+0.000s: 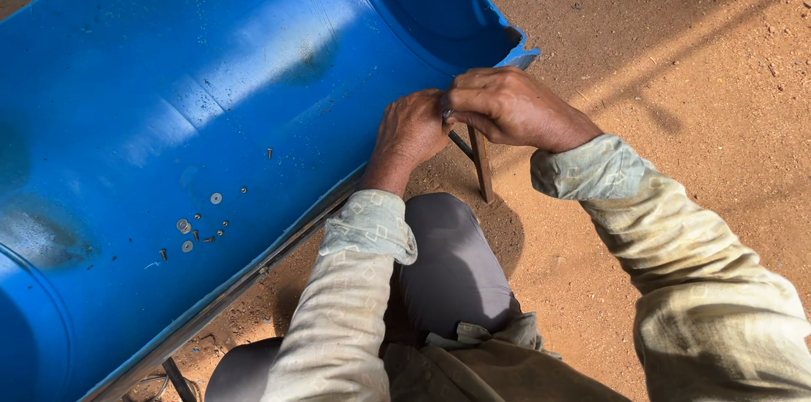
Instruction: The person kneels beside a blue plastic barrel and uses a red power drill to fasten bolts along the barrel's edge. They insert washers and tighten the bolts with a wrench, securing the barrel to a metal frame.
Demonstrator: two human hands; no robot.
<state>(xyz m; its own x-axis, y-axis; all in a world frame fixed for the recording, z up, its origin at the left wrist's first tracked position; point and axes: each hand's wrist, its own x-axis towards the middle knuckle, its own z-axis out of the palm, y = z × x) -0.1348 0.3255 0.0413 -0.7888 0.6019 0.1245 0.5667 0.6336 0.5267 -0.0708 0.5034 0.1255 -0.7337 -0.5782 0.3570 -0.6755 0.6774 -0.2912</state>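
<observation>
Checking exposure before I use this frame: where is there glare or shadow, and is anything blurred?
Head view: soft glare streaks the blue half-barrel; long shadows cross the sunlit dirt ground; left hand and right hand are sharp; loose washers and screws stay legible.

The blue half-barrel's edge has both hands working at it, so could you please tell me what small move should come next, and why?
Probably pick a washer from inside the half-barrel: both hands, left and right, pinch something small at the rim above the metal frame, and loose hardware lies within reach.

The half barrel (211, 115) runs off the frame's left and top edges. Both hands' fingertips (448, 111) hide whatever small part they pinch at its rim. The loose fasteners (198, 229) inside are too small to identify.
</observation>
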